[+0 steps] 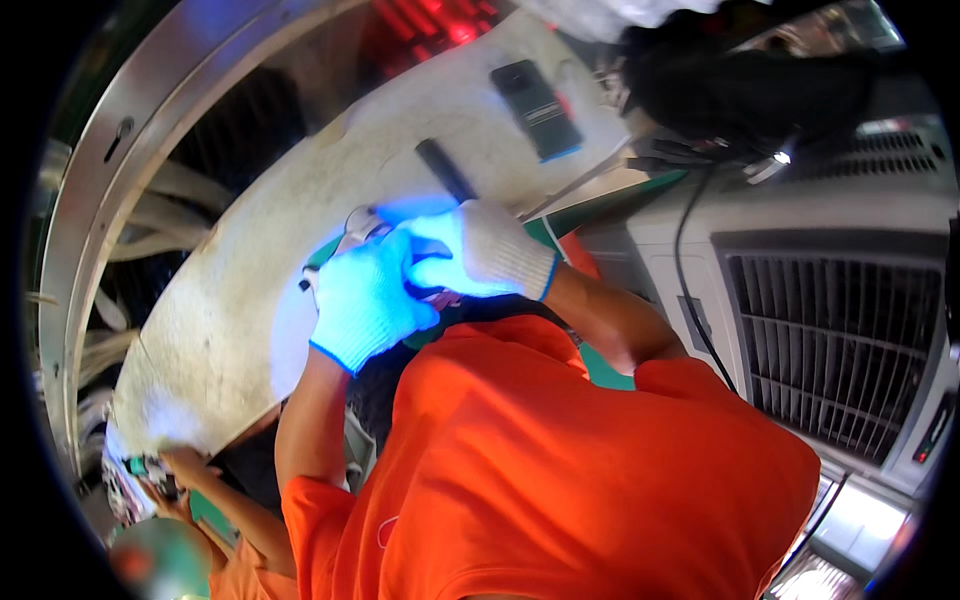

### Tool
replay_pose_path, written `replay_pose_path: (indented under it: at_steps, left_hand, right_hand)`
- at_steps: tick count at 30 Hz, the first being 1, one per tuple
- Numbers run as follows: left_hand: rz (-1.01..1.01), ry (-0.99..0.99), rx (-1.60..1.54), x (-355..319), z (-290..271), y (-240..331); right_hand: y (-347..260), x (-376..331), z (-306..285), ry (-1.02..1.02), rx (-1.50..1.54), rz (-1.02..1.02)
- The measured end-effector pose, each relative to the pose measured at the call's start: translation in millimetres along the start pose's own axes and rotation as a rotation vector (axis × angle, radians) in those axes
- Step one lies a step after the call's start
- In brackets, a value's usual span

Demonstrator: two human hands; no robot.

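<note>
1. Left hand [365, 300] and right hand [480, 250], both gloved, close together on a small workpiece [360, 225] over the counter [250, 290].
2. Hold it firmly; exact grip is hidden.
3. A dark tool [445, 170] lies just beyond the right hand.

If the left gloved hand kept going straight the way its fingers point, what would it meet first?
The left hand points up and right, straight at the right hand, which it already seems to touch over a small dark item pressed between them. Depth is unclear, but the right hand's glove comes first.
</note>
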State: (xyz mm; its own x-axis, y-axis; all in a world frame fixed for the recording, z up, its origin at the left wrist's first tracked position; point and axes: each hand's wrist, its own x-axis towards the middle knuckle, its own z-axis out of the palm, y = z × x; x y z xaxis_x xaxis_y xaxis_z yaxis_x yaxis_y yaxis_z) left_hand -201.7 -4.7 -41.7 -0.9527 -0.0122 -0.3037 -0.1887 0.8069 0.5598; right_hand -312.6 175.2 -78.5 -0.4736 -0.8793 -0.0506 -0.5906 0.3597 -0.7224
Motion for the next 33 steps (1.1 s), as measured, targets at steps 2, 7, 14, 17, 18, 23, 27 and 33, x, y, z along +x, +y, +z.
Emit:
replay_pose_path:
  at_steps: [2, 7, 14, 17, 18, 23, 27, 33]
  left_hand:
    - [0.012, -0.048, 0.039, -5.5, -13.5, 14.1]
    - [0.087, 0.350, -0.936, -42.9, 14.4, -114.7]
    - [0.281, 0.654, -0.234, -57.5, 35.0, -131.0]
    - [0.268, 0.578, -0.220, -55.7, 4.4, -143.6]
    - [0.246, 0.548, -0.170, -64.4, -6.0, -142.8]
    - [0.119, 0.390, 0.002, -121.9, -96.2, -45.2]
    - [0.037, 0.269, 0.126, -105.2, -121.9, -7.6]
    - [-0.098, 0.188, 0.114, -89.3, -137.4, 10.0]
  right_hand:
    - [2.2, -8.2, 9.9, 0.253, 0.032, -0.075]
    - [4.4, -31.5, 42.7, 0.696, -0.108, -0.093]
    - [55.7, 48.0, 40.5, 0.476, 0.409, 0.032]
    - [18.9, 78.3, 16.1, 0.223, 0.484, 0.323]
    - [13.5, 83.5, 17.4, 0.224, 0.605, 0.282]
    - [-13.7, 101.7, 74.6, 0.226, 1.276, 0.475]
    - [9.2, 111.3, 113.7, 0.276, 1.518, 0.254]
    - [23.1, 74.5, 55.1, 0.155, 1.480, -0.229]
